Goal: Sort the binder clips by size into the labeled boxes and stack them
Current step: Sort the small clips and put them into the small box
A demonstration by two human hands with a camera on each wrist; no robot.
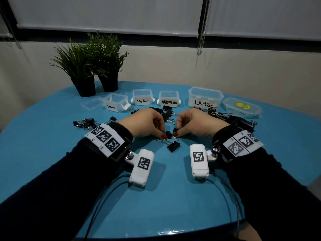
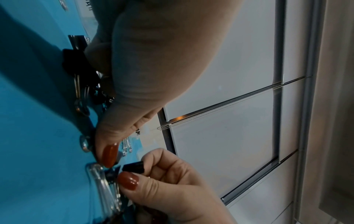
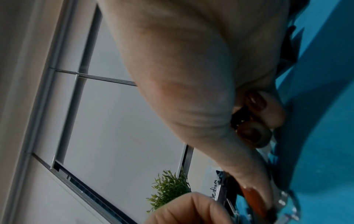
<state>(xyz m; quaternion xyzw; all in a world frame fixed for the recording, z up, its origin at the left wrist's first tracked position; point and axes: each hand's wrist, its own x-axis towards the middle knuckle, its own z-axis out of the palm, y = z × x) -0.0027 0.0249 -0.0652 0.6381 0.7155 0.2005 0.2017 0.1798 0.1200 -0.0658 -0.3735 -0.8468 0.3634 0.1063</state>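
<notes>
We pinch one small binder clip (image 1: 168, 134) between us: our left hand (image 1: 147, 122) and right hand (image 1: 194, 121) both curl fingers and thumb onto it, low over the table (image 1: 52, 153). A larger clip (image 1: 173, 146) lies just nearer than our thumbs; the labeled boxes (image 1: 205, 98) stand beyond our knuckles.

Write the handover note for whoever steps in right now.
Left hand: pinching a small clip low over the table.
Right hand: pinching another small clip beside it.
Boxes Small, two Medium, Large: open along the far edge; no clips visible inside.
Loose clips lie scattered before them.
Left: all sorting, then stacking.
</notes>
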